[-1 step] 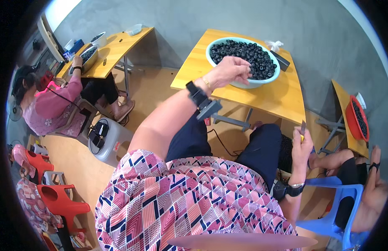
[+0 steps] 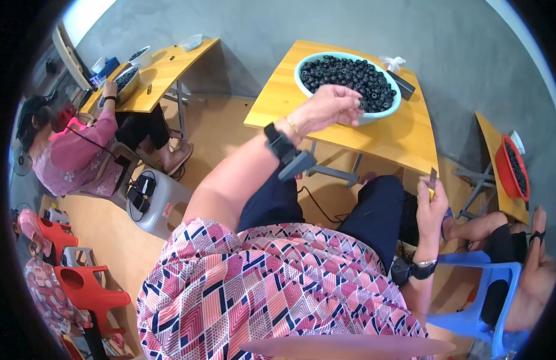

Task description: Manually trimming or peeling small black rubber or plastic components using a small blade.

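Note:
A pale blue-green bowl (image 2: 380, 116) heaped with small black ring-shaped pieces (image 2: 347, 72) stands on the yellow wooden table (image 2: 278, 90) before me. My left hand (image 2: 333, 108) hangs at the bowl's near rim, fingers curled together in a pinch; whatever they hold, if anything, is too small to make out. Lower and to the right, above the right leg, my right hand (image 2: 433, 205) is closed round a small knife (image 2: 433, 177). Its short dark blade points upward, and a bit of yellow handle shows between the fingers.
A dark box (image 2: 401, 87) and a crumpled clear bag (image 2: 392, 62) lie behind the bowl. At left, a person (image 2: 74, 144) works at another table (image 2: 176, 60). A blue chair (image 2: 479, 288), a red basin (image 2: 511, 174) and another person's leg (image 2: 479, 227) are at right.
My left hand has drawn back slightly toward me, from above the black pieces to the bowl's near rim. My right hand with the knife has risen a little.

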`<move>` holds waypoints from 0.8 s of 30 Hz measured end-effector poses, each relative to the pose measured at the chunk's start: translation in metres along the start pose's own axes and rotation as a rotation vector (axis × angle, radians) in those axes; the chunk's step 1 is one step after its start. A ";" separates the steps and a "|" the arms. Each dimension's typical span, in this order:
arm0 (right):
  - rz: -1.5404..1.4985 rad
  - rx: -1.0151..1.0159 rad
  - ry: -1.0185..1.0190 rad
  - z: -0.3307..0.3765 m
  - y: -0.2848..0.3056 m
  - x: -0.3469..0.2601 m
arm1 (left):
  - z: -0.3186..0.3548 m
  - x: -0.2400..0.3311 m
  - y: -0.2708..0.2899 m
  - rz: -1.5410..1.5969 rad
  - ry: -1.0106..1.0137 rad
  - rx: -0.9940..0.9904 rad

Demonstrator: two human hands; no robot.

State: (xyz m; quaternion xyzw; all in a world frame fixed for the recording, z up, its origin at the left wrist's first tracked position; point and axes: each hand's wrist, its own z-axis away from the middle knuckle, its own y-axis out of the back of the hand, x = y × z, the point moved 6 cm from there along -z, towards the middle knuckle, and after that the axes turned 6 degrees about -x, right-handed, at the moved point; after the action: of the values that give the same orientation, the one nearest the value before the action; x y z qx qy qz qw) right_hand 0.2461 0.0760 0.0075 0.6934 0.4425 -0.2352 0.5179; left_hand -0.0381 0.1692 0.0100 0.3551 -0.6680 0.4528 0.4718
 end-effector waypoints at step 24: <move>-0.013 -0.291 0.538 -0.026 -0.058 -0.133 | 0.075 0.005 -0.079 0.379 0.081 -0.334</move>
State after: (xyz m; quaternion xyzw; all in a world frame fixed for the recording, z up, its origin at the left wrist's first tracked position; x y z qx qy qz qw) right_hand 0.1266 0.0547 0.0918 0.6465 0.5971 0.0195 0.4744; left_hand 0.0086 0.0720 0.0252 0.1224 -0.7688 0.4303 0.4569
